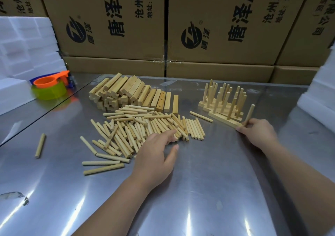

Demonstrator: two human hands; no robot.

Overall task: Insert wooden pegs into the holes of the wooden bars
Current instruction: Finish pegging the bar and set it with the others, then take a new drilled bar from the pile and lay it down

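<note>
Okay, shiny steel worktop (199, 190), smooth, with streaky glare. Left hand (155, 150) lies flat, fingers straight and thumb spread. Its fingertips touch the near edge of the pile of pegs (137, 126). These are pale round wooden dowels, smooth and blunt-ended, lying loose and criss-crossed, with a few lined up side by side at the pile's right.

Beyond the left hand, behind the pile, is the stack of bars (130, 94): square-section light wood, some showing small round holes, leaning on each other in a heap.

Right hand (259, 132) has its fingers curled, pinching the lower end of one peg (249, 114). It stands nearly upright, top leaning slightly right. The hand touches the near end of a flat bar (223, 120); the fingers hide whether the peg's tip sits in a hole. Just beyond that bar are the finished bars (224, 101), packed together, each with upright pegs sticking up like a comb.

One loose peg (201, 116) lies between the two hands, near the bar. A stray peg (40, 146) lies far left of the left hand. Hands are well apart.

Further left are an orange-and-green plastic tape dispenser (50, 87) and white foam blocks (27, 45). At the back stand brown cardboard boxes (112, 36) with black print.
</note>
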